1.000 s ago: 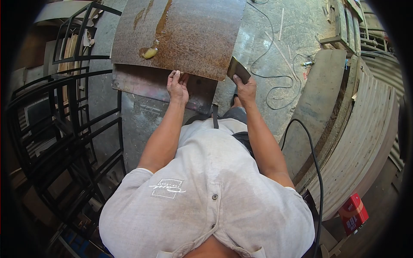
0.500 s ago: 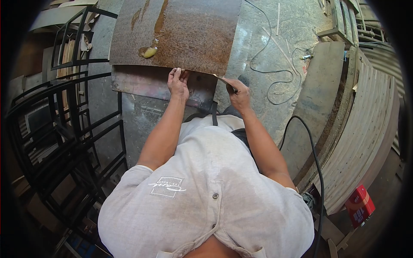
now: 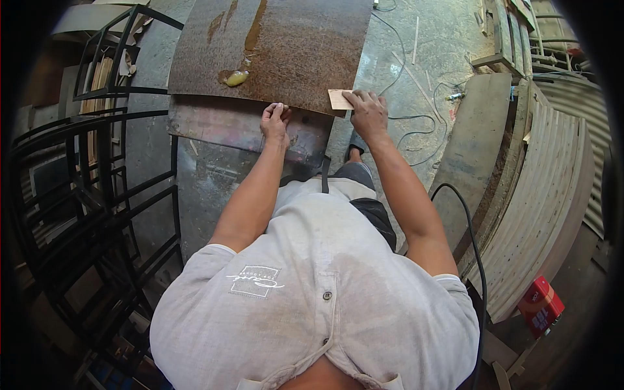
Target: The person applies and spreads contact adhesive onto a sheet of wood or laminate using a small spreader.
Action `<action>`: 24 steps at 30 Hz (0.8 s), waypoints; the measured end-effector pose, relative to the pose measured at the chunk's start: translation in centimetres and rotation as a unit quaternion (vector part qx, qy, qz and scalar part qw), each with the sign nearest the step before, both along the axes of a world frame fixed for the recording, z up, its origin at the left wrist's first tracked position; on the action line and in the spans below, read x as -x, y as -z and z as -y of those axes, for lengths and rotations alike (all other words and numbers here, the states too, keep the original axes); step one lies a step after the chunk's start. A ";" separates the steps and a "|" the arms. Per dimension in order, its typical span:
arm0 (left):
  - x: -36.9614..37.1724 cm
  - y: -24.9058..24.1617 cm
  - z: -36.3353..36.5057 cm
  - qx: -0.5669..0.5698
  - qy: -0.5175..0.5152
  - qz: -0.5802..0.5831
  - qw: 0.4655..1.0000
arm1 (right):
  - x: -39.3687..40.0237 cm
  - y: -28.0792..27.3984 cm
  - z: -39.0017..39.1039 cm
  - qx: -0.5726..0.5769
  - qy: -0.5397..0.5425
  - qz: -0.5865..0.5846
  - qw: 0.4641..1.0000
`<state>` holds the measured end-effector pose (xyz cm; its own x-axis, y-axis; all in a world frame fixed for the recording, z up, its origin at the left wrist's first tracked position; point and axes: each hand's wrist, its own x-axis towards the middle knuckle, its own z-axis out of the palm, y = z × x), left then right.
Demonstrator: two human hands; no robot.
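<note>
A large brown sheet (image 3: 305,49) lies in front of me on a stained, raised support (image 3: 221,123). Near its left side sits a yellowish glue-like blob (image 3: 236,78), with wet brown streaks running away from it. My left hand (image 3: 276,123) is closed, its fingers pinching the sheet's near edge around the middle. My right hand (image 3: 369,116) grips a small flat piece of pale wood (image 3: 338,100), held at the sheet's near right corner. A darker, wet-looking patch spreads over the sheet's right half.
Black metal frames (image 3: 117,169) stand close on my left. To the right lie a long grey board (image 3: 474,136) and a stack of curved wooden strips (image 3: 543,201), with a red can (image 3: 541,305) nearby. Cables (image 3: 416,117) and thin wood strips (image 3: 422,84) lie on the floor.
My right hand has moved from below the sheet's edge up to its right corner, and the pale wood piece now shows flat. My left hand stays at the edge, shifted slightly right.
</note>
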<state>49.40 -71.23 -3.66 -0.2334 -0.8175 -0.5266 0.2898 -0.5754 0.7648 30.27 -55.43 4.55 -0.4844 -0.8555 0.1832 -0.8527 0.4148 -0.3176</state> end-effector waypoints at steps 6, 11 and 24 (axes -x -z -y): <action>-0.3 0.0 -0.4 -0.007 0.005 -0.007 1.000 | -5.1 1.8 -3.1 0.022 0.018 -0.028 0.999; -0.2 0.4 -0.2 -0.003 0.011 -0.012 1.000 | -6.3 1.1 -4.0 0.013 0.032 -0.022 0.999; -2.6 -0.6 -0.9 -0.033 0.080 -0.031 0.996 | -5.7 -4.9 -7.5 0.177 0.095 0.692 0.694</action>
